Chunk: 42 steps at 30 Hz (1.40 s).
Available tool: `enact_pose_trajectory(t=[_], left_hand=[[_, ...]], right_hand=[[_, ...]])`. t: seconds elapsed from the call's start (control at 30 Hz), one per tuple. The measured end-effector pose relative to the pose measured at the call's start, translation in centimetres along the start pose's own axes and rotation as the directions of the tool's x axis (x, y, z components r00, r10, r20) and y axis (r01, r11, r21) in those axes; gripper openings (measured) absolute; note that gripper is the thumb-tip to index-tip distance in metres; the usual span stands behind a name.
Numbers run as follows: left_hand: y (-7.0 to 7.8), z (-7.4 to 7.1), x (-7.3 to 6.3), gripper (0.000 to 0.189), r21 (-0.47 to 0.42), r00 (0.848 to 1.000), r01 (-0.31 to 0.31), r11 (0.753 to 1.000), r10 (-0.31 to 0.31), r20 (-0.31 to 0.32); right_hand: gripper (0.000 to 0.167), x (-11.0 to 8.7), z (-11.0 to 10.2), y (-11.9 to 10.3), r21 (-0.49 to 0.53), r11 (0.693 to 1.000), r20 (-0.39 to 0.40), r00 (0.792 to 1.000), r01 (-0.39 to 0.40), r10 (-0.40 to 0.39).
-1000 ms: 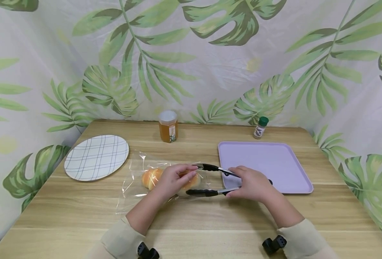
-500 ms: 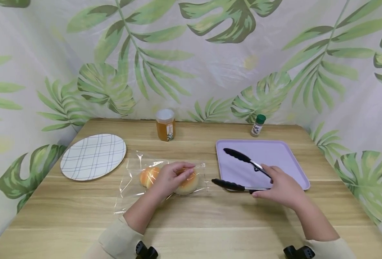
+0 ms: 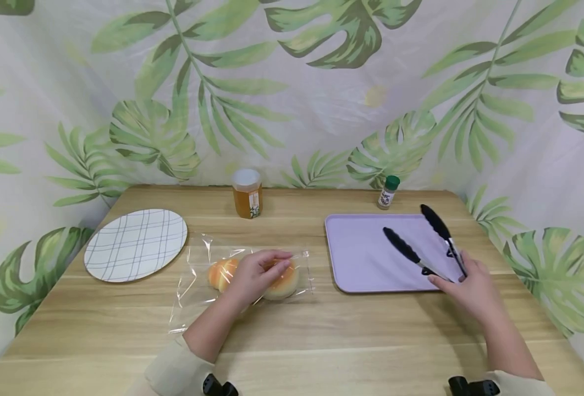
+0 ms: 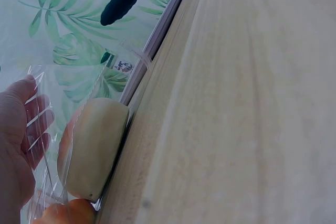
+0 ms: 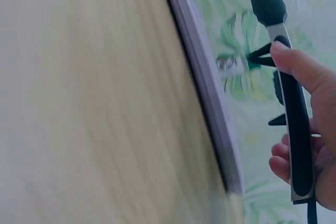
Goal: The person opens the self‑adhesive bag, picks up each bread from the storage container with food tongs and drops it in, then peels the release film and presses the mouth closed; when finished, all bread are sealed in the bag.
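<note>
A clear plastic bag [image 3: 193,291] lies left of the table's middle with bread inside. A round bun [image 3: 286,285] is at its right end and a ridged orange-topped roll [image 3: 219,275] at its left. My left hand [image 3: 253,276] is over the bag between them, thumb and fingers loosely bent and apart; in the left wrist view its fingers [image 4: 39,121] show through the film. My right hand [image 3: 477,289] grips the handles of black-tipped metal tongs [image 3: 405,246], whose arms are spread with nothing between them. They hang above the right part of the purple tray [image 3: 356,256].
A checked oval plate [image 3: 136,245] lies at the left. At the back stand a jar of amber contents [image 3: 244,201] with a white lid and a small green-capped shaker bottle [image 3: 387,195]. A leaf-patterned cloth [image 3: 317,121] hangs behind the table [image 3: 321,335].
My right hand has carried the tongs right, from over the bag to above the tray's right side, turning the tips away from me. My left hand has stayed over the bag, no longer at the tongs' tip.
</note>
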State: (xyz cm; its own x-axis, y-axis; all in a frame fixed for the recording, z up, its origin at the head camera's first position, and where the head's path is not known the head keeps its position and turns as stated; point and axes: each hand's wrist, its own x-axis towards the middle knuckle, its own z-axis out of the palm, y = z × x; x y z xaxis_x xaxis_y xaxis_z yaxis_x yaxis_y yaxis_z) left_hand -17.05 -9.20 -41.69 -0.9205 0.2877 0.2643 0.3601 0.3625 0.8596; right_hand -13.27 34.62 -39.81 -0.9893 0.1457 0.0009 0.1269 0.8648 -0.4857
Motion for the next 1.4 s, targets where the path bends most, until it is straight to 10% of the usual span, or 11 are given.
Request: enact_pose_trajectory(t=[0.3, 0.73, 1.4], left_hand=[[-0.2, 0.1, -0.1, 0.024, 0.006, 1.000, -0.005, 1.000, 0.005, -0.009], [-0.2, 0.2, -0.1, 0.020, 0.010, 1.000, -0.002, 1.000, 0.002, -0.012], [-0.3, 0.3, 0.0, 0.021, 0.042, 1.000, -0.008, 0.999, 0.009, -0.016]], right_hand=[[0.099, 2.2, -0.9, 4.6, 0.128, 0.982, -0.102, 0.983, -0.139, 0.153], [0.111, 4.3, -1.8, 7.8, 0.182, 0.892, -0.036, 0.904, -0.413, 0.426], [0.112, 4.6, -1.4, 8.1, 0.143, 0.886, 0.006, 0.896, -0.441, 0.445]])
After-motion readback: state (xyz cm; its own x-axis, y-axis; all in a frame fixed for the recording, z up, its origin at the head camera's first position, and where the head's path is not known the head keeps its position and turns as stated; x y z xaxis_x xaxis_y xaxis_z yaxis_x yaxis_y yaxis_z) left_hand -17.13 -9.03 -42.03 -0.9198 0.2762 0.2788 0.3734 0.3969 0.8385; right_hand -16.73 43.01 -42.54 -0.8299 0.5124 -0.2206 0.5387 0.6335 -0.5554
